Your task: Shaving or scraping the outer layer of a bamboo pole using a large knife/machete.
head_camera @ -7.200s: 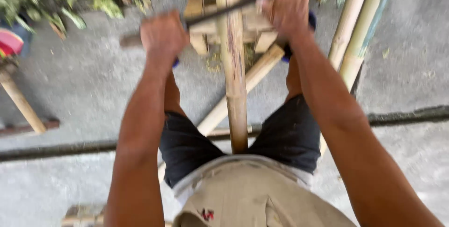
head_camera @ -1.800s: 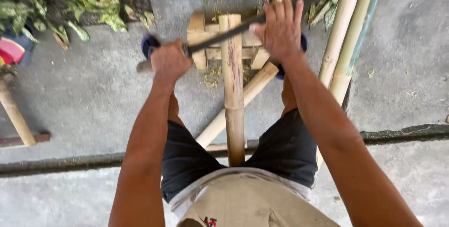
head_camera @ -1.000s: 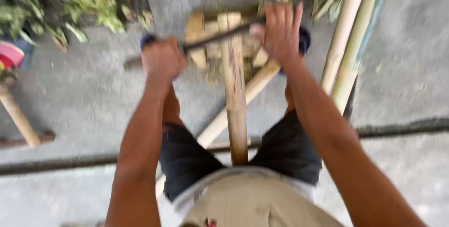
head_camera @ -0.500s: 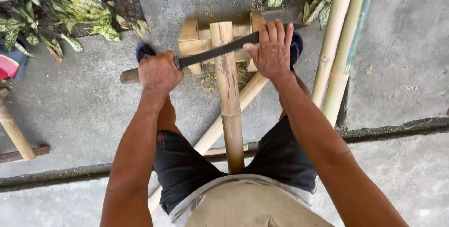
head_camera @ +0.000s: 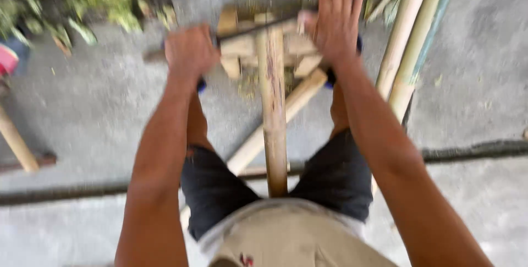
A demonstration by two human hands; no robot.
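Left hand [head_camera: 190,52] fisted on blade [head_camera: 258,26] handle, right hand [head_camera: 335,25] flat-pressed (fingers spread) across bamboo pole [head_camera: 273,107].

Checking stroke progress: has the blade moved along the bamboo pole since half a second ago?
Yes. The blade now sits farther from the person, over the wooden rack at the bamboo pole tip.

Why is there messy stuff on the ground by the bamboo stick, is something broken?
Nothing looks broken. Pale shavings lie scattered on the grey concrete floor beside the tan bamboo pole, under the dark blade that the left hand and right hand hold. The picture is blurry.
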